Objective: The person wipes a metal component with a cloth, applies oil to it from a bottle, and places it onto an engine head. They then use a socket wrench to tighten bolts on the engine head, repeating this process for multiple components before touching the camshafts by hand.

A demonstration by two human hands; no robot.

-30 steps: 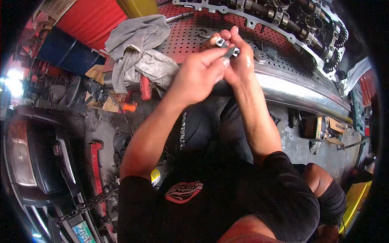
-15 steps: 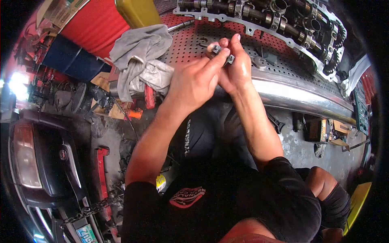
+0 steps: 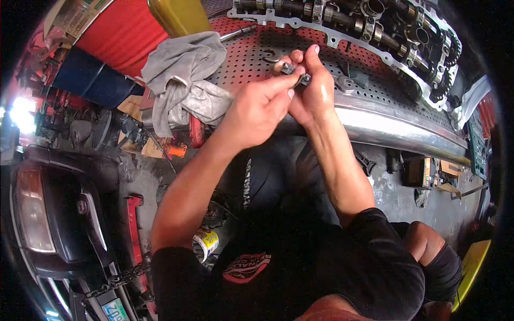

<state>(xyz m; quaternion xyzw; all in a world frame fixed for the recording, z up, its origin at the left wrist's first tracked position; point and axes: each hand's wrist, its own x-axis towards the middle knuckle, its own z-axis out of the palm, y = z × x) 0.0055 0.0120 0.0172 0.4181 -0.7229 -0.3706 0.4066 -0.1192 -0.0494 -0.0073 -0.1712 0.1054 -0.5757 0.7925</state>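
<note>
Both my hands meet over the front edge of the red perforated workbench (image 3: 251,53). My right hand (image 3: 316,91) grips a small grey metal part (image 3: 295,74) with square holes at its ends. My left hand (image 3: 257,109) closes its thumb and forefinger on the same part from the left. The part's middle is hidden by my fingers. Beyond the hands lies an engine cylinder head (image 3: 375,27) with camshafts and a timing chain.
A grey rag (image 3: 182,75) is bunched on the bench's left end, by a yellow container (image 3: 179,16). A spanner (image 3: 267,53) and small metal pieces (image 3: 345,83) lie on the bench. A car's front (image 3: 48,214) stands at lower left; a can (image 3: 206,241) sits on the floor.
My hands have stayed together on the metal part, with the fingers shifting slightly on it. The view drifted a little; the can on the floor now shows more.
</note>
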